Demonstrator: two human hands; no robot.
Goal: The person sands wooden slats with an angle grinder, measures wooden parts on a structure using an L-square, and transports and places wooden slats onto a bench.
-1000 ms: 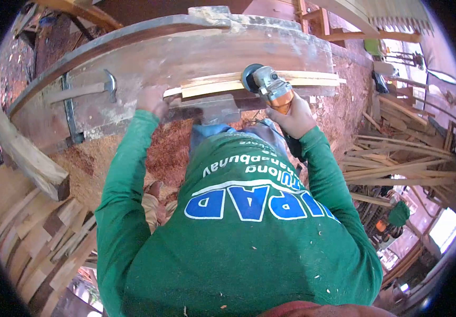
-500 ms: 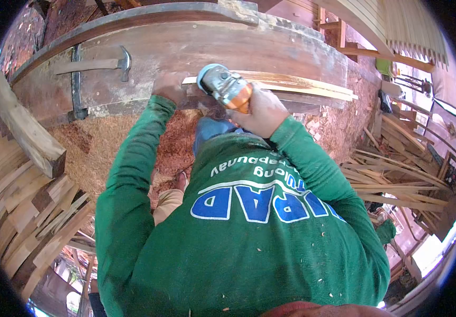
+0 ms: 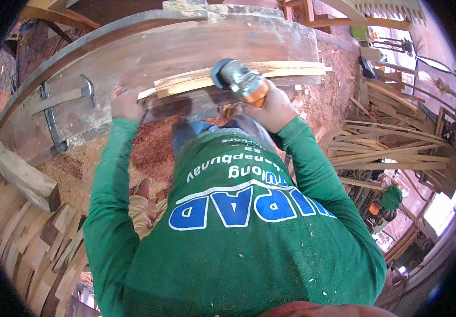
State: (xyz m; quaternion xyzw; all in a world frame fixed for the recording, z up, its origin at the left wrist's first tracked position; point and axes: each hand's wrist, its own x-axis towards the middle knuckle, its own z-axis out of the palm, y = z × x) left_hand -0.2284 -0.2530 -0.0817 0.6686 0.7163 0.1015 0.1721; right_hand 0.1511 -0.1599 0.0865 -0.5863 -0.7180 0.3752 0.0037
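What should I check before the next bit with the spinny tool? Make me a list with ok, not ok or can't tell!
1. Right hand wrapped around the angle grinder: ok.
2. Left hand away from the grinder's head: ok, they are apart, with a stretch of wood between them.
3. Left hand gripping the wooden strips firmly: cannot tell. It is at their left end, but its grip is unclear.
4. Hands covered: not ok, both are bare.
5. Disc spinning or stopped: cannot tell from this picture.
6. Claw hammer out of the grinder's way: ok, it lies off to the left on the workbench.
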